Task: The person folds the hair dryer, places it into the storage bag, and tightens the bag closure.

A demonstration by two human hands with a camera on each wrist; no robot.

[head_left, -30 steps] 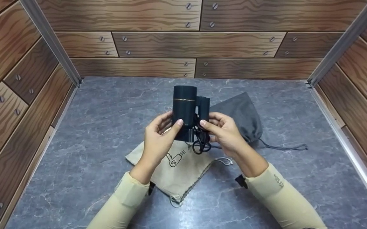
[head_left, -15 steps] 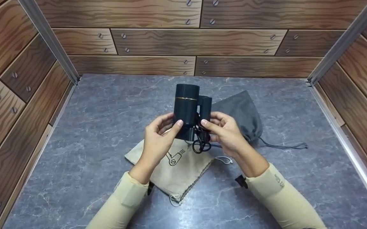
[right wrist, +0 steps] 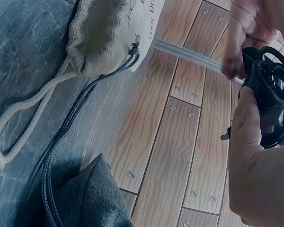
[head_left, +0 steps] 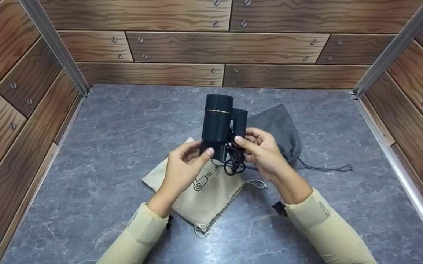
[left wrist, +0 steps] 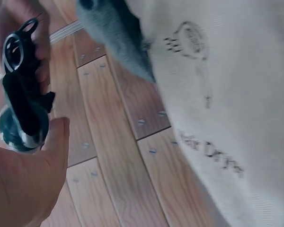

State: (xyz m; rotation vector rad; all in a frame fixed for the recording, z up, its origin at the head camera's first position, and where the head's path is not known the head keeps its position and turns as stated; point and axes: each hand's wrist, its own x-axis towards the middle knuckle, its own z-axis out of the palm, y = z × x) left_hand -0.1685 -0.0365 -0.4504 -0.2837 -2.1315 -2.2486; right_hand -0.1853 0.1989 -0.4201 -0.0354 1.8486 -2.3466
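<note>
While both hands are busy up front, the hair dryer (head_left: 217, 124) is up off the table (head_left: 87, 190), leaning a touch to the right, with the beige bag (head_left: 211, 200) lying below it and the gray bag (head_left: 279, 128) behind, off to the right. Left hand (head_left: 181, 167) is wrapped round the bottom of the barrel, thumb in front. Right hand (head_left: 264, 156) is pinching the handle (head_left: 240, 119), and the black cord (head_left: 235, 167) dangles in a bunch right by it. So neither hand's free.

To me this looks like the holding-and-handling step: dryer's out, neither bag's being touched. From the right wrist view the beige bag's mouth gapes a bit; can't tell how open the gray one is. I'd say the next move calls for a steady grip and keeping that cord bundled, plus letting one hand go if either bag needs working.
</note>
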